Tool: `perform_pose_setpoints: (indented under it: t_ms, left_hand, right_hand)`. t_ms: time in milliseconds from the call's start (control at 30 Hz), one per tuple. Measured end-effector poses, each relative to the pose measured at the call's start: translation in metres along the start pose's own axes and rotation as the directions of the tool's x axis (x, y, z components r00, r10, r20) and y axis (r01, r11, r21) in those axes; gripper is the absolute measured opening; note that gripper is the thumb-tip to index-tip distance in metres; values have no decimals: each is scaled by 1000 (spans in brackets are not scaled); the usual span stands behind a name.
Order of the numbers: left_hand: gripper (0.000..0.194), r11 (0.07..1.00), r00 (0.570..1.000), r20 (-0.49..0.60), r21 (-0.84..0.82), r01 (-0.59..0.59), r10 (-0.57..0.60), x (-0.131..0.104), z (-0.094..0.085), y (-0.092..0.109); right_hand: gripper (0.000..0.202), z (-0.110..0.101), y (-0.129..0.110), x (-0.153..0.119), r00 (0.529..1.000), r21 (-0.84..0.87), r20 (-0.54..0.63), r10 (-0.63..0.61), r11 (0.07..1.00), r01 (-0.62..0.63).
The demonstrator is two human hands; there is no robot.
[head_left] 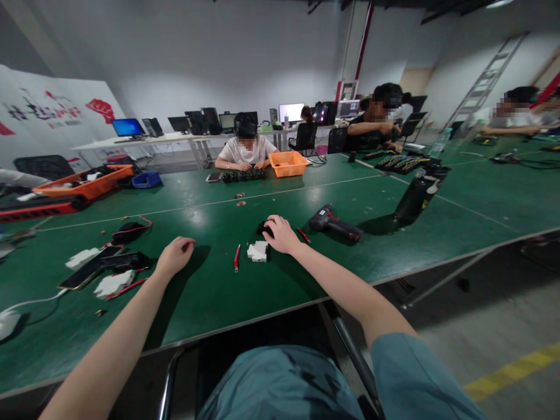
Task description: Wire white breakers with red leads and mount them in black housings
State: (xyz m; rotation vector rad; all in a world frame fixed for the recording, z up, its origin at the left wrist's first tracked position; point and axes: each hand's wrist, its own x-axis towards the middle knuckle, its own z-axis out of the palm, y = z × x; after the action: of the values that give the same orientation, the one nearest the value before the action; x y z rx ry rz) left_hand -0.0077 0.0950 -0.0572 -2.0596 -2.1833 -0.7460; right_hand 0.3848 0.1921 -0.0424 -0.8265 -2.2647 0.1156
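Note:
My left hand is just over the green table, left of the middle, its fingers curled in loosely with nothing visible in them. My right hand has its fingers closed over a small black part on the table; much of that part is hidden under the hand. Just below it lies a white circuit breaker. A short red cable with a metal lug lies between my hands, nearer the right one. Beside my right wrist is another short red piece.
A cordless screwdriver and a black bottle stand to the right. At left are a phone, white breakers and black parts. Across the table, a person works beside an orange bin.

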Motion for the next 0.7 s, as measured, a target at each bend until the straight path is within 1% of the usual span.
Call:
perform_pose_setpoints:
  t_ms: [100, 233, 300, 467, 633, 700]
  left_hand:
    - [40, 1000, 1000, 15, 9, 10, -11, -2, -3, -3]
    - [43, 993, 986, 118, 7, 115, -115, -5, -3, -3]
    - [44, 989, 978, 147, 2, 147, -146, -6, -3, -5]
    - [47, 983, 969, 178, -26, 180, -173, -9, -4, -8]
    - [48, 979, 956, 221, -24, 203, -193, -9, -4, -11]
    - [48, 974, 948, 231, -12, 227, -218, -9, -3, -12]
  right_hand:
    - [22, 1, -8, 0, 999, -8, 13, -47, 999, 48]
    - [22, 0, -15, -2, 996, -23, 37, -86, 996, 87]
    - [23, -1, -18, -3, 994, -20, 47, -100, 995, 101]
    - [24, -6, -26, -5, 991, 6, 55, -124, 992, 123]
    - [25, -5, -32, -5, 971, 12, 84, -223, 975, 222]
    - [25, -4, -35, -6, 969, 26, 79, -234, 972, 232]
